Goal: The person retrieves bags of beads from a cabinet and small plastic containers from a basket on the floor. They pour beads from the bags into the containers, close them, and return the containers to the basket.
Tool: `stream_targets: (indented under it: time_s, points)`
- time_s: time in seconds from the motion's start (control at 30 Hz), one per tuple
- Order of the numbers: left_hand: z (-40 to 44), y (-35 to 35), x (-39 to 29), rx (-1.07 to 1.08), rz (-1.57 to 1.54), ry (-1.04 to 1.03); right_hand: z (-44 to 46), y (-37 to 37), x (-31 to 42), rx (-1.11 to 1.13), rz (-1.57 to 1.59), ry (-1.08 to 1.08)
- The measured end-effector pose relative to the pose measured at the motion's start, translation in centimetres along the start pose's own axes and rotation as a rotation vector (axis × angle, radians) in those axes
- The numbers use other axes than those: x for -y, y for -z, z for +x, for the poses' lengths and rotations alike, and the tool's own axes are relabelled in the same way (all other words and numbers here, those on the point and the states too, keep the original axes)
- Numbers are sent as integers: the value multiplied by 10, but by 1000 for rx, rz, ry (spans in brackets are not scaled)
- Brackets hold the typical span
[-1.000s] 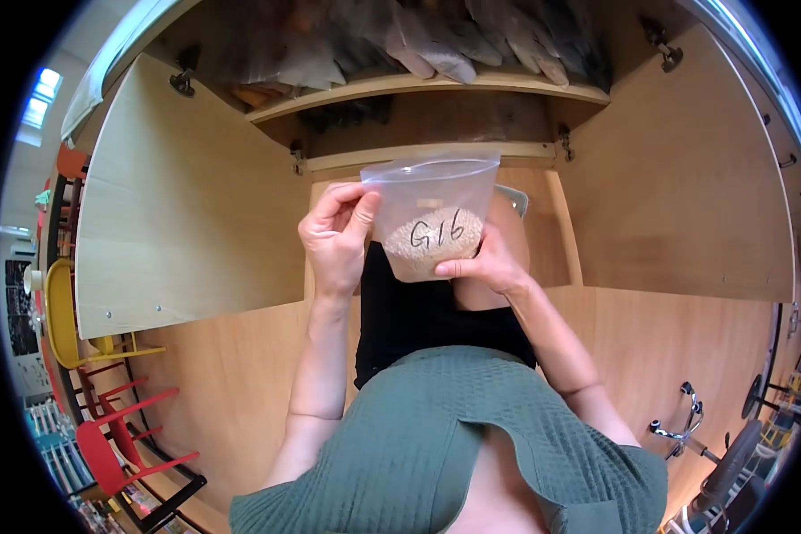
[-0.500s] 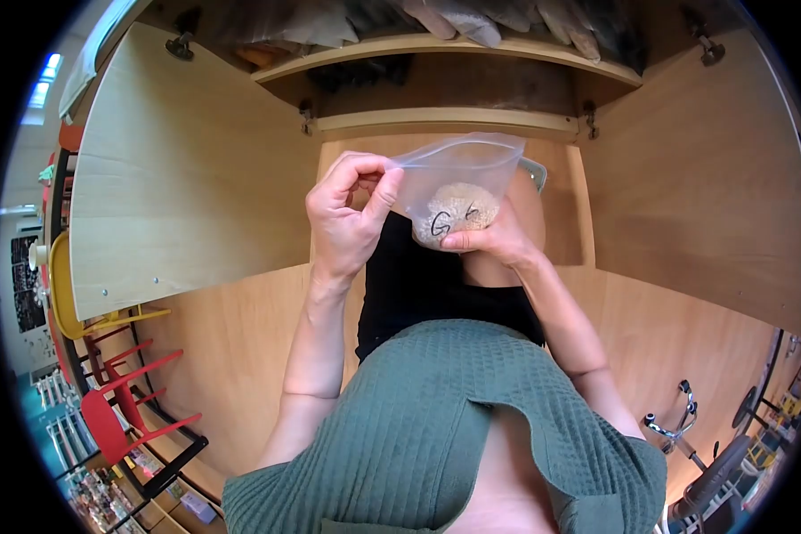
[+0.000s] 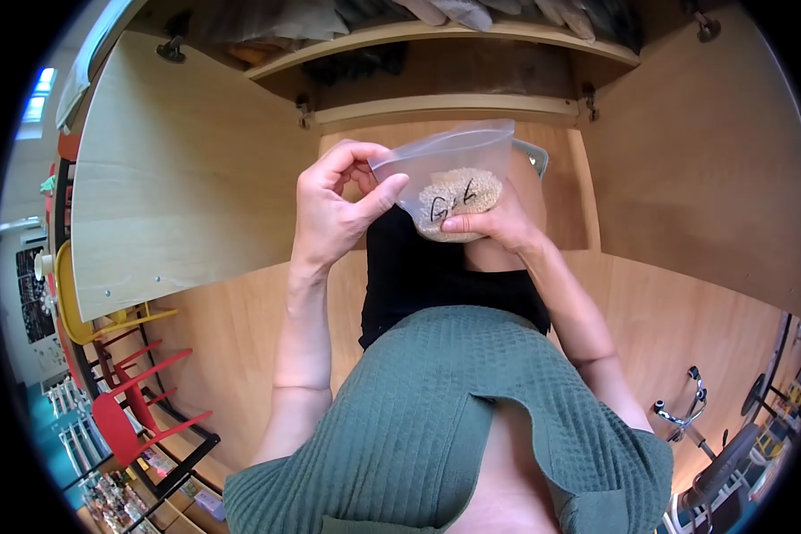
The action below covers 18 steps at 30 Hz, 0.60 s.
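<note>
A clear zip bag [image 3: 407,172] hangs over my lap, its lower part filled with pale grains and marked with black handwriting. My left hand [image 3: 336,200] is closed on the bag's upper left corner, thumb in front and fingers curled. From below and the right, my right hand [image 3: 500,222] grips the filled part, its thumb lying across the front; the other fingers are hidden behind the bag. Whether the bag's top is sealed, I cannot make out.
An open cupboard stands before me, with a left door [image 3: 187,178] and right door [image 3: 694,169] swung wide. Its shelf [image 3: 454,31] bears several bags. A light blue-green rimmed object [image 3: 536,158] lies behind the bag. Red chair [image 3: 120,427] at left; wheeled stool base [image 3: 685,405] at right.
The bag has shifted slightly left and up, and tilts more, its grains spread wider. My left hand has moved a little left, and its thumb sits farther from the fingertips.
</note>
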<state>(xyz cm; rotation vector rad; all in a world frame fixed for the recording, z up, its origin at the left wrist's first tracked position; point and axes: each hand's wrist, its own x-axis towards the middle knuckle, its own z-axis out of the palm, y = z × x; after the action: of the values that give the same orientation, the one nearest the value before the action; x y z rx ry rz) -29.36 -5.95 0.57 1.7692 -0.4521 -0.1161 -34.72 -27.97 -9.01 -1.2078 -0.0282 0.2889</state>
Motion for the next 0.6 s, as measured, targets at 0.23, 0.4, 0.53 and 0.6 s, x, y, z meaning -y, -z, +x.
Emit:
stream_targets:
  time_s: [0.23,0.4,0.53,0.6]
  points:
    - [1,-3,13,-56,75,-64,-8,0,0,13,-8,-54]
    - [-4,-2,17,-62,99,-74,-9,1,-2,13,-13,-64]
    - [-4,1,5,-39,217,-57,-11,1,-1,25,-29,-85]
    - [-3,2,-3,-20,357,-129,-10,1,-6,40,-41,-83]
